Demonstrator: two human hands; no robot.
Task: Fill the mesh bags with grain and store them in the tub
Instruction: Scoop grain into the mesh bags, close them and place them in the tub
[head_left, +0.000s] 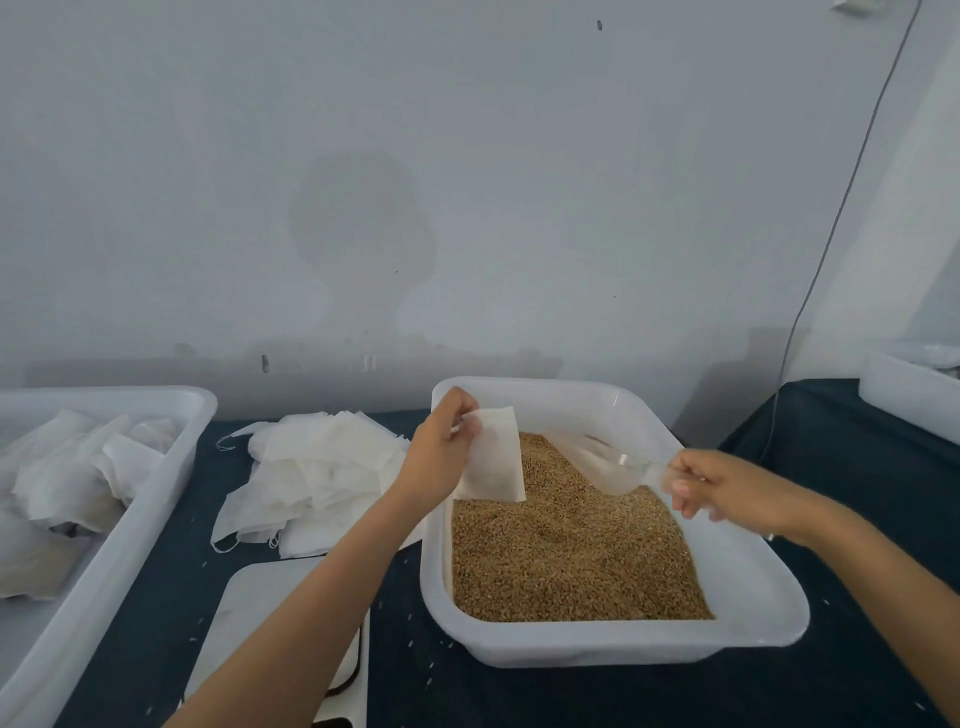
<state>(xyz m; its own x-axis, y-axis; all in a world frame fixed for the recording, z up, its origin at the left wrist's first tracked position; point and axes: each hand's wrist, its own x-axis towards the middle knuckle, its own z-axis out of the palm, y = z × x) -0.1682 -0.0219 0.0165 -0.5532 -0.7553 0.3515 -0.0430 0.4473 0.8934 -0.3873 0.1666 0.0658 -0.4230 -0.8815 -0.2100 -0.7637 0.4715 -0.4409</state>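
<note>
Head view looks down on a dark-covered table (519, 696) set against a pale wall (467, 182). Toward the middle-right stands a white plastic tub of grain (613, 649), its brown kernels (566, 551) heaped toward the near and left side so that the far right corner of the floor shows bare. The left hand (441, 452) is raised over the tub's left rim, thumb and fingers pinching the top edge of a small white mesh bag (493, 457), which hangs flat and limp above the grain. The right hand (727, 488) hovers over the tub's right side, fingers curled round the handle of a clear plastic scoop (621, 470); the scoop's bowl points left toward the bag and sits just above the grain, apart from the bag. This hand is blurred, so whether the scoop carries any kernels cannot be told. The two hands are well apart. Left of the grain tub lies a loose pile of empty mesh bags (317, 478), some with drawstrings trailing. At the far left a second white tub (130, 525) holds bags (78, 478) lying in a heap. A white tray (244, 613) rests near the front edge under the left forearm. Stray kernels dot the cloth, another white container (909, 395) shows at the right edge, and a thin cable (841, 208) runs down the wall.
</note>
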